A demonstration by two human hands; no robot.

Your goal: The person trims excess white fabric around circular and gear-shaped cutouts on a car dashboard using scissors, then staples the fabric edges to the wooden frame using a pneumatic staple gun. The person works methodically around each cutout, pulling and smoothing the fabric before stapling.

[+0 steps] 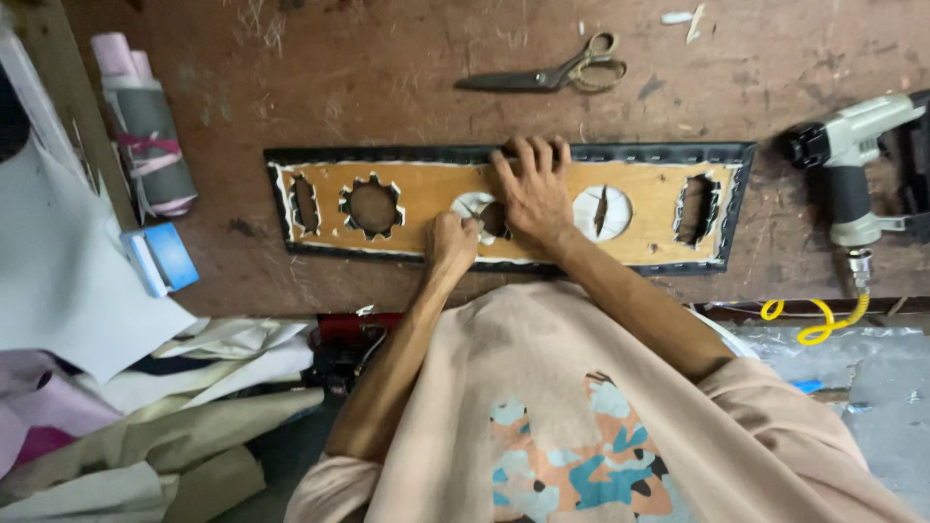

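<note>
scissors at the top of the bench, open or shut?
Shut. The scissors lie flat on the workbench, blades together in one dark point, handles side by side.

Light was even and fairly bright, coming from above, and shadows stayed soft and short beneath the scissors [557, 73] on the counter [387, 68]. No glare. Focus held sharp throughout, with slight wide-angle stretching toward the corners.

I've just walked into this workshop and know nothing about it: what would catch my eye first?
Both hands, left hand and right hand, press on a long wooden panel with cut-out holes and dark edging at the bench's centre. Scissors lie above it, and a grey pneumatic stapler with a yellow coiled hose rests at the right.
</note>
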